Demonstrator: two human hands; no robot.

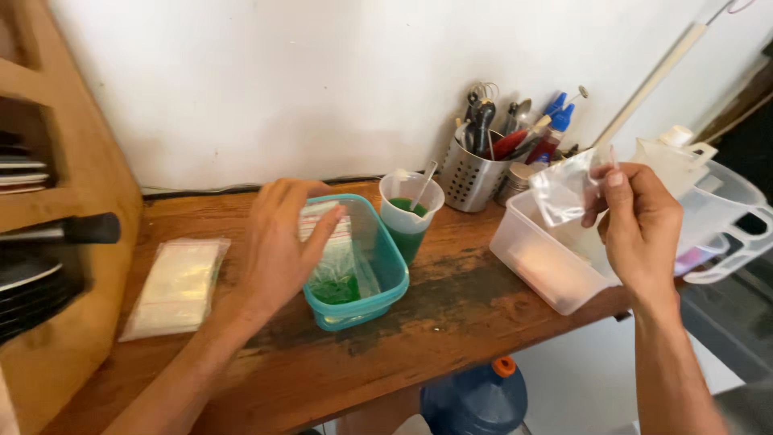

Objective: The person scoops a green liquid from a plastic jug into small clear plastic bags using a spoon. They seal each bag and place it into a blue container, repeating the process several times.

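The right hand (640, 229) pinches a small clear bag (564, 189) between closed fingertips; the left hand (278, 246), fingers spread, presses bags in the teal tub (386, 262) beneath them. Holding the bag's mouth upward seems wise.

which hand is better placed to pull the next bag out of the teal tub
Left. The left hand already rests on the bags in the teal tub; the right hand is busy holding a clear bag.
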